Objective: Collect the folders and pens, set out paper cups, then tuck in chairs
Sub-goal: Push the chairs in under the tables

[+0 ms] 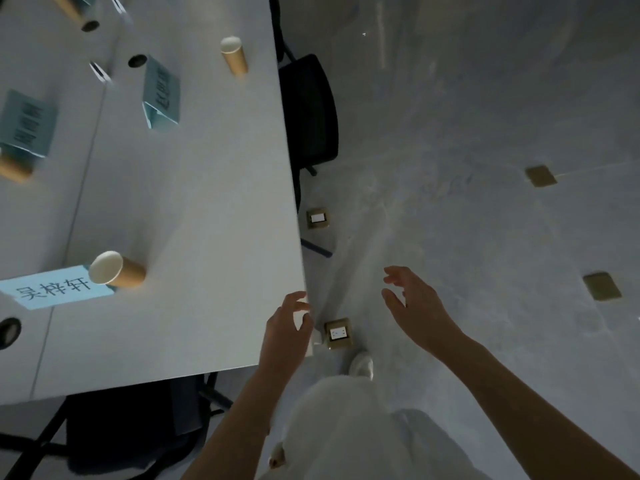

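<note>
Both grips are empty, fingers apart and loosely spread: the left hand (285, 327) hovers at the desk (194, 209) corner in the lower middle of the frame, the right hand (412, 303) over the grey floor (485, 220) just right of it. On the desk, one paper cup (116, 270) stands at lower left beside a blue name card (52, 287), another cup (234, 56) at top centre. A black chair (311, 112) sits tucked along the desk's right edge; a second chair (138, 431) is at the near end.

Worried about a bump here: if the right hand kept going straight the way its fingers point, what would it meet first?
Probably nothing close: the right hand points up-left over bare floor; the black chair lies further along, though depth is unclear.
</note>
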`<state>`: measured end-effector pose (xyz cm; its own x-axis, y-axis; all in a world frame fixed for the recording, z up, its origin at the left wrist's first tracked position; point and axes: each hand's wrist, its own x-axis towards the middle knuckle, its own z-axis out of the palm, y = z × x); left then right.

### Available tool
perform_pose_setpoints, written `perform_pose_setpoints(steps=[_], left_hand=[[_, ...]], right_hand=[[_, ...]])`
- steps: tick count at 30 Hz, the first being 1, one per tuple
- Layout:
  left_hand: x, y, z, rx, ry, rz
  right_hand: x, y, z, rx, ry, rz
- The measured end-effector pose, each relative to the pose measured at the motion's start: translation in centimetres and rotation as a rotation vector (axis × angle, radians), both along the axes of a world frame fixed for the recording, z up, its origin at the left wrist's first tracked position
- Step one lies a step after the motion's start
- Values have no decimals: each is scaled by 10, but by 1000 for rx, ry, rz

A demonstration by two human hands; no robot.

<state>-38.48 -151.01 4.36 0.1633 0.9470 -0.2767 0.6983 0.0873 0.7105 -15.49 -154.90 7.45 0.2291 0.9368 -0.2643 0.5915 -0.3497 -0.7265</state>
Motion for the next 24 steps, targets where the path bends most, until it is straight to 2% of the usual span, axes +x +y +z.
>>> perform_pose_setpoints(steps=[6,14,19,24], left_hand=[[44,67,2,19,-5,42],[114,150,3,-36,-8,219],[199,221,12,-64,23,372],[265,284,23,-17,-35,456]], right_hand=[[46,78,4,-31,46,35],[112,175,-12,-78,140,130],[193,268,-4,-95,142,254],[243,365,1,-73,106,359]])
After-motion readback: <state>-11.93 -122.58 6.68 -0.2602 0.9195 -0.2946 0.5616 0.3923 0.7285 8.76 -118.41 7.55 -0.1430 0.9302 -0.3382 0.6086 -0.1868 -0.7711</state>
